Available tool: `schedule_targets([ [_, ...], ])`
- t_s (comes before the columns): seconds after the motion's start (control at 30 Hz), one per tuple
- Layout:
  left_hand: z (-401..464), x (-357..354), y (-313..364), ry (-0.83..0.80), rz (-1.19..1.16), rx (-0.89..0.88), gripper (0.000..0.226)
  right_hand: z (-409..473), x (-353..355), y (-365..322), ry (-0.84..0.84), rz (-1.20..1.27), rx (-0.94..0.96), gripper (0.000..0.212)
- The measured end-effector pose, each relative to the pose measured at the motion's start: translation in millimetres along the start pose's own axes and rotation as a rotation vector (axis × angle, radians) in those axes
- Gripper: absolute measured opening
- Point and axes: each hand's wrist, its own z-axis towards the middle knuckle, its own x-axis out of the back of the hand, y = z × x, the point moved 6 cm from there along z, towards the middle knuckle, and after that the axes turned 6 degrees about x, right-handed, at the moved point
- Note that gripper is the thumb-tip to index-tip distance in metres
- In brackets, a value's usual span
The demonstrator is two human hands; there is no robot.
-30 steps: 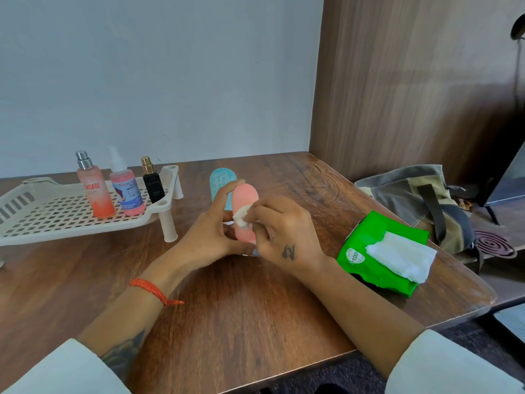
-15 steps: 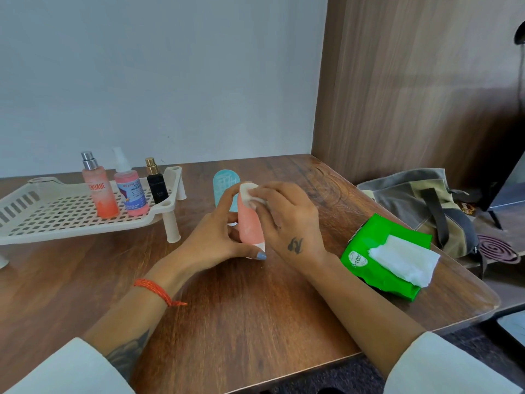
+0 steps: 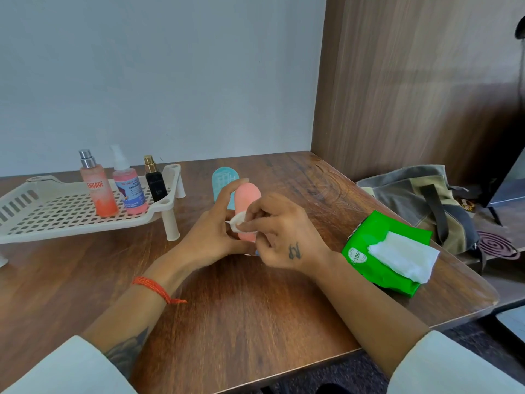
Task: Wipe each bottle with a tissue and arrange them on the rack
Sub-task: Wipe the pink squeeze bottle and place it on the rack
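Over the bench (image 3: 255,308), the left hand (image 3: 210,240) grips an upright pink bottle (image 3: 247,206) while the right hand (image 3: 279,237) pinches a wad of tissue (image 3: 238,221) against its side. Right of the hands, a green tissue pack (image 3: 380,251) has a sheet sticking out. Just behind them stands a blue bottle (image 3: 224,180). Far left, the rack (image 3: 56,220) holds three spray bottles (image 3: 129,186) upright.

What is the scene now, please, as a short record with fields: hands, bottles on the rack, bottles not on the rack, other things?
left hand: left hand holds the pink bottle upright
right hand: right hand pinches a tissue against the pink bottle
on the rack: three bottles on the white rack: orange bottle, pink spray bottle, black bottle
not on the rack: blue bottle, standing behind the hands on the table
other things: green tissue pack, bag
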Motion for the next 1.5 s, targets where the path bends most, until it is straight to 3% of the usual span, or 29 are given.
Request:
schedule_targets([
  [0.17, 0.2, -1.0, -1.5, -0.019, 0.001, 0.031, 0.108, -0.4, 1.9, -0.2, -0.033, 0.049, -0.013, 0.031],
  [0.33, -0.6, -2.3, 0.1, -0.011, -0.017, 0.039, 0.108, -2.2, 19.1, 12.4, 0.259, -0.104, -0.173, 0.025],
  [0.5, 0.1, -2.8, 1.5, -0.018, -0.029, 0.028, 0.114, 0.8, 3.0, 8.1, 0.119, -0.18, -0.079, 0.032],
  [0.87, 0.0, -0.3, 3.0, -0.022, 0.032, -0.024, 0.107, -1.1, -2.6, -1.8, -0.106, 0.018, -0.002, 0.027],
  [1.0, -0.5, -1.4, 3.1, -0.035, 0.039, -0.021, 0.106, -2.0, 5.2, 2.4, -0.048, 0.015, -0.066, 0.019],
  [1.17, -0.3, -2.0, 4.6, -0.023, 0.008, -0.019, 0.109, -5.5, 20.5, 15.3, 0.269, -0.149, -0.173, 0.02],
  [1.5, 0.4, -2.6, 1.3, -0.047, -0.02, -0.007, 0.113, -2.4, 10.5, 14.1, 0.063, 0.047, -0.142, 0.019],
])
